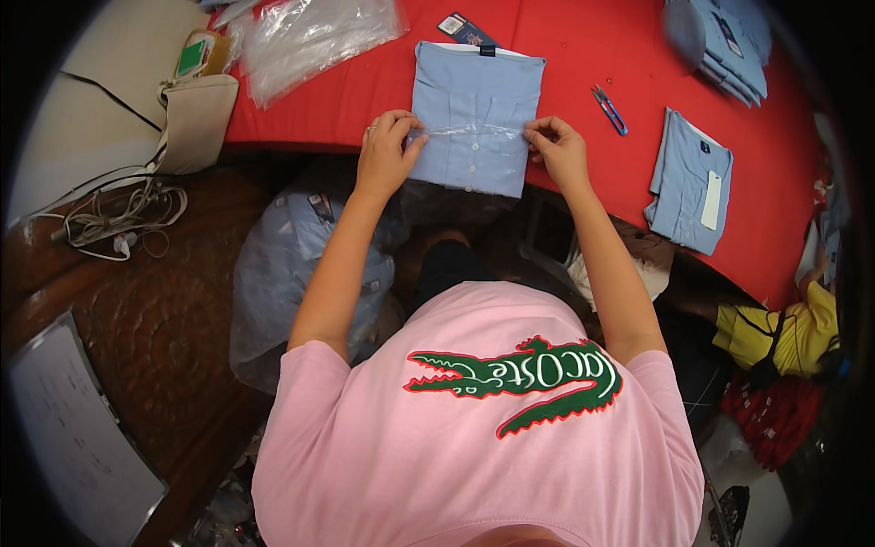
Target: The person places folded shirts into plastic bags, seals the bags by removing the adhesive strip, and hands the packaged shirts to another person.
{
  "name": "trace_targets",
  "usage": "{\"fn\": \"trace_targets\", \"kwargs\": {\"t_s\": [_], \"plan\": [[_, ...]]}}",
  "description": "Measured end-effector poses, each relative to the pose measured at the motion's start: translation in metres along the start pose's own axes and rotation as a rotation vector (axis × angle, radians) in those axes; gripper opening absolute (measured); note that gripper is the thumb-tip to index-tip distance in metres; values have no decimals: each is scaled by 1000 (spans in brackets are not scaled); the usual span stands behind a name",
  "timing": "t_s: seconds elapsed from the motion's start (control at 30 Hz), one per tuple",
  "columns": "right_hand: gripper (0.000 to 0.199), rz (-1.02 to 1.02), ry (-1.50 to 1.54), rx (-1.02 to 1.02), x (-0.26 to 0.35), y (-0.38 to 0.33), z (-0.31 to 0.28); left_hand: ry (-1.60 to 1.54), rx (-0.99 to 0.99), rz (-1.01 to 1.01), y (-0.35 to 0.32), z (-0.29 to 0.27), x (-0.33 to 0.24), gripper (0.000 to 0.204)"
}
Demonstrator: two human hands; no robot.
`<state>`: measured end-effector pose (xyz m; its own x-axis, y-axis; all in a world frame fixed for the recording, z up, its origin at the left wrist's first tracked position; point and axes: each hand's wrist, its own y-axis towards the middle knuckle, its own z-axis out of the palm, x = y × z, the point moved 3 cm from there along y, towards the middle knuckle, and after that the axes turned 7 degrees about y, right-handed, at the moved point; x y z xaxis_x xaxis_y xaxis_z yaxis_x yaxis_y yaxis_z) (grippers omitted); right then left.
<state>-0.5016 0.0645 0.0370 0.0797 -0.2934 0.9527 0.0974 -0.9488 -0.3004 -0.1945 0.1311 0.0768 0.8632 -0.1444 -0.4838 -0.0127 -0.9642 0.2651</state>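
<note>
A folded light-blue buttoned shirt [474,87] lies before me at the near edge of the red-covered table, collar end away from me. Its lower part is inside a clear plastic bag [463,133], whose opening edge crosses the shirt's middle. My left hand [390,150] pinches the bag's edge at the shirt's left side. On the opposite side, my right hand [560,149] is closed on the same edge, thumb against fingers. A dark blue hang tag [468,30] lies just beyond the collar, partly covered by it.
Clear plastic bags [319,41] are piled at the far left. Blue thread snips [610,111] lie right of the shirt. Another folded shirt [693,187] and a shirt stack [725,46] are further right. A large bag of packed shirts [305,246] stands below left. A person in yellow [788,333] is at right.
</note>
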Motion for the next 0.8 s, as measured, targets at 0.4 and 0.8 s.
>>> {"fn": "trace_targets", "kwargs": {"t_s": [0.4,0.8], "plan": [[33,-367,-330,-288,58,70,12,-23,-35,-46,57,14,21,21],[77,-93,-1161,80,113,211,135,-490,66,-283,69,12,29,16]]}}
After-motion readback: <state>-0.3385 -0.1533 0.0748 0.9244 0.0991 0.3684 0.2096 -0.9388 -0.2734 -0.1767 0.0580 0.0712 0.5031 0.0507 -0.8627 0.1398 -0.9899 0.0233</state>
